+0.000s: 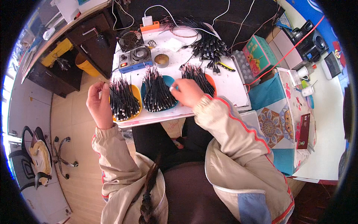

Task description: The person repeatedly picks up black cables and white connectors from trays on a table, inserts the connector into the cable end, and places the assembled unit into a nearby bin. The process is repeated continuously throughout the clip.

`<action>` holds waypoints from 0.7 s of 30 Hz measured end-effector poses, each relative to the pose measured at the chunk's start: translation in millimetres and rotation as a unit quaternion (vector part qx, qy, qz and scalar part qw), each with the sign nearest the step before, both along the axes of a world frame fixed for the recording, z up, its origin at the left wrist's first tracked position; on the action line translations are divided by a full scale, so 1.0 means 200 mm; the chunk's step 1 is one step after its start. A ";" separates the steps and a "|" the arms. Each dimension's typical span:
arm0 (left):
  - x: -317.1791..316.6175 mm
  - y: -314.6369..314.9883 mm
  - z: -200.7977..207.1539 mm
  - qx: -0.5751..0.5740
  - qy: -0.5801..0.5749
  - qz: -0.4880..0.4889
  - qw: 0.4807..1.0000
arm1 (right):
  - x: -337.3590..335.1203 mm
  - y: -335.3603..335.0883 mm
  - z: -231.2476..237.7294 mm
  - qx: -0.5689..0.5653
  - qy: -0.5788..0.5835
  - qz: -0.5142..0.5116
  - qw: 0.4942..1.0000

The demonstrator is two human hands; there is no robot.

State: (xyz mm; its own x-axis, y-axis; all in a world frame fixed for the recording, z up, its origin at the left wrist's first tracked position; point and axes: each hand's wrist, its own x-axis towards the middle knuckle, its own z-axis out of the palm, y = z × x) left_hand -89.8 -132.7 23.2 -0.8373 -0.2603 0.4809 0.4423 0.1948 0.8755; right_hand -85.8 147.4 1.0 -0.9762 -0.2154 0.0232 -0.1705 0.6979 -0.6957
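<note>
Three shallow trays stand along the near edge of the white table: a yellow tray [139, 98], a teal tray [168, 81] and an orange tray [210, 79]. Each carries a bundle of short black cables with pinkish wire ends pointing away and small metal-tipped plugs toward me. My left hand [99, 104] is raised beside the left cable bundle [124, 100], thumb and fingers pinched together. My right hand [187, 93] is closed between the middle cable bundle [156, 91] and the right cable bundle [197, 76]. Something small and white shows at its fingertips; what either pinch holds is unclear.
Behind the trays are a blue box with a dial and lit switch [135, 61], a small round tin [162, 60], a fan [130, 40] and an orange power strip [150, 26]. A large heap of black cables [210, 46] lies at back right, near yellow-and-black pliers [226, 67].
</note>
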 end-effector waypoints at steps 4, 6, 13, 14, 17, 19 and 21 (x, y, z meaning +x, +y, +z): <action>0.19 0.05 0.07 0.145 -0.058 -0.108 0.982 | -0.20 -0.13 -0.10 0.055 -0.104 -0.028 0.993; 0.28 0.09 0.05 0.212 -0.082 -0.169 0.959 | -0.22 -0.15 -0.16 0.049 -0.079 -0.064 0.994; 0.37 0.28 -0.14 0.284 -0.218 -0.233 0.904 | -0.23 -0.12 -0.22 -0.060 -0.125 -0.076 0.987; 0.37 0.29 -0.16 0.286 -0.211 -0.239 0.904 | -0.23 -0.12 -0.23 -0.064 -0.119 -0.076 0.988; 0.39 0.32 -0.17 0.294 -0.201 -0.239 0.903 | -0.23 -0.12 -0.24 -0.080 -0.112 -0.083 0.987; 0.40 0.33 -0.17 0.301 -0.196 -0.234 0.904 | -0.23 -0.12 -0.23 -0.087 -0.097 -0.108 0.986; 0.40 0.35 -0.16 0.317 -0.208 -0.220 0.899 | -0.21 -0.12 -0.20 -0.143 -0.066 -0.127 0.979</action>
State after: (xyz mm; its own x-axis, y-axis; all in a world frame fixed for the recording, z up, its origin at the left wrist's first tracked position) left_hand -8.8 -62.5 -8.9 -0.9993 0.0287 -0.0251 -0.0362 -0.5145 0.8567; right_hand -126.8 122.7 -38.4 -0.9960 0.0320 -0.0837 0.0888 0.4801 -0.8727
